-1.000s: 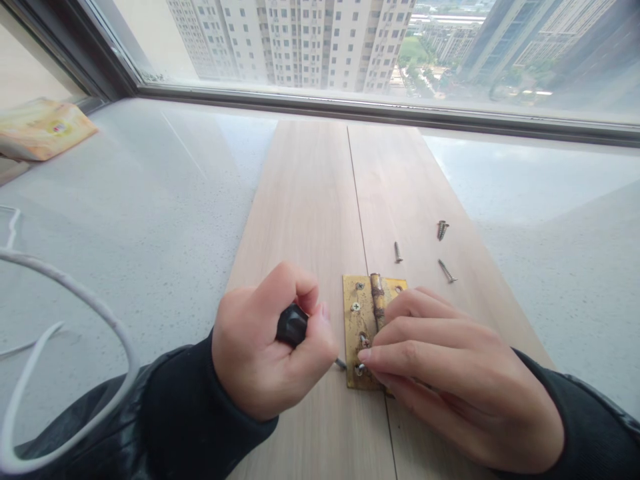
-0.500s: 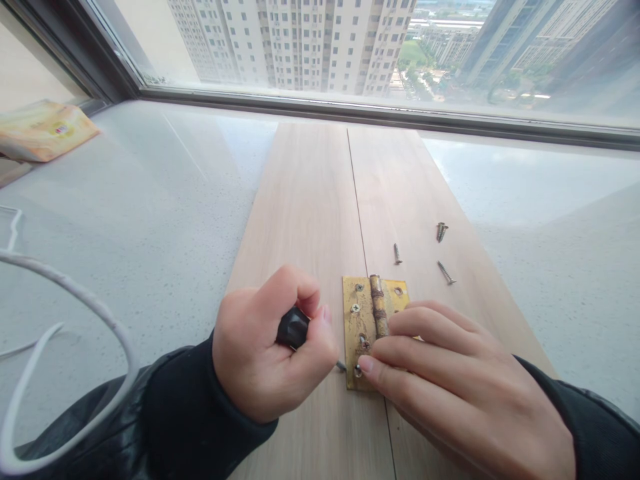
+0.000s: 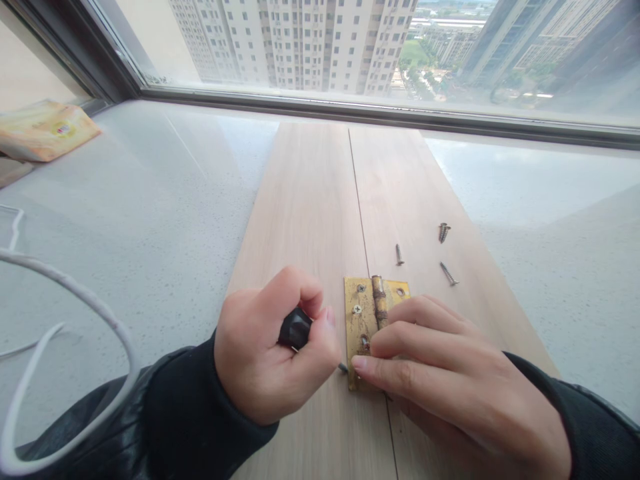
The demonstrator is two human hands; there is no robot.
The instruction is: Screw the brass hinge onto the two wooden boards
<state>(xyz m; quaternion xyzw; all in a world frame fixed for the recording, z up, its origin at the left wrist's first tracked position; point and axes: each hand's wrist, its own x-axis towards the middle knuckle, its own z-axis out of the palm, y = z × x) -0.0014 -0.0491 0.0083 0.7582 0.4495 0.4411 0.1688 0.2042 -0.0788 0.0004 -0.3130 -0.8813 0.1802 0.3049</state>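
Observation:
A brass hinge [image 3: 361,313] lies across the seam between two light wooden boards [image 3: 310,220]. My left hand [image 3: 273,347] is closed round a black-handled screwdriver [image 3: 295,329]; its metal tip reaches the hinge's near left corner. My right hand [image 3: 450,373] rests on the hinge's right leaf and near end, fingers together and pressing down, fingertips beside the screwdriver tip. Screws sit in the upper holes of the left leaf. Three loose screws [image 3: 444,232] lie on the right board beyond the hinge.
The boards lie on a pale speckled sill [image 3: 150,200] under a wide window. A yellow packet [image 3: 45,128] sits at the far left. A white cable [image 3: 75,300] loops over the sill near my left sleeve.
My right hand's fingers have slid a little left over the hinge's near end, covering the lowest screw. The left hand and screwdriver have hardly moved.

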